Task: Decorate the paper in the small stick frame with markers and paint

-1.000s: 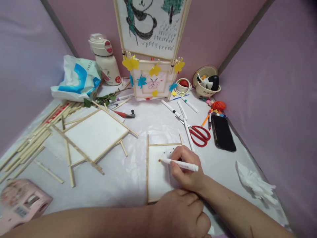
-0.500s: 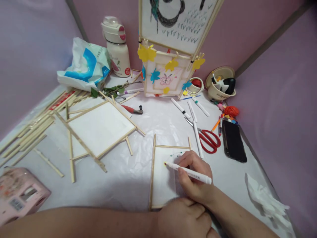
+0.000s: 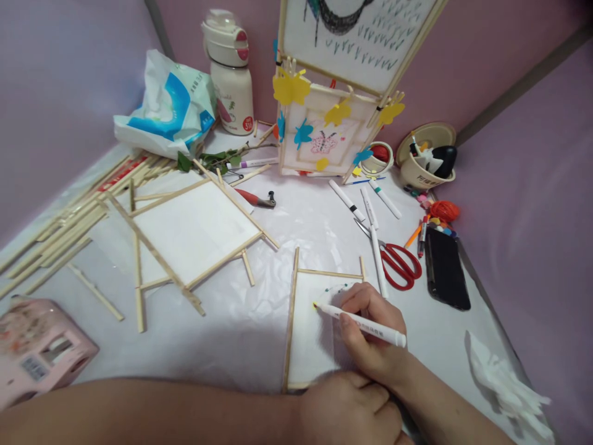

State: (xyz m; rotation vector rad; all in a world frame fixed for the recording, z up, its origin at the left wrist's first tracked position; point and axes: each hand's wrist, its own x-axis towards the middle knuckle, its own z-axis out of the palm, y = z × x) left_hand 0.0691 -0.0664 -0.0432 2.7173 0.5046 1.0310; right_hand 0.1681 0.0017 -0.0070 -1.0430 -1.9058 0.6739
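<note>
Larger stick-framed panel (image 3: 199, 232) at left; then the small stick-framed sheet (image 3: 308, 340); left hand (image 3: 354, 411) over its near corner, grip impossible to tell; right hand (image 3: 373, 321) pinching a white marker (image 3: 382, 332), tip at the sheet's yellow spot; red-handled scissors (image 3: 402, 266)

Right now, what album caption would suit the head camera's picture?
Right hand holds a white marker to a wood-framed sheet; left hand lies over its near edge.

White marker (image 3: 377, 330), black phone (image 3: 447, 270)
</note>
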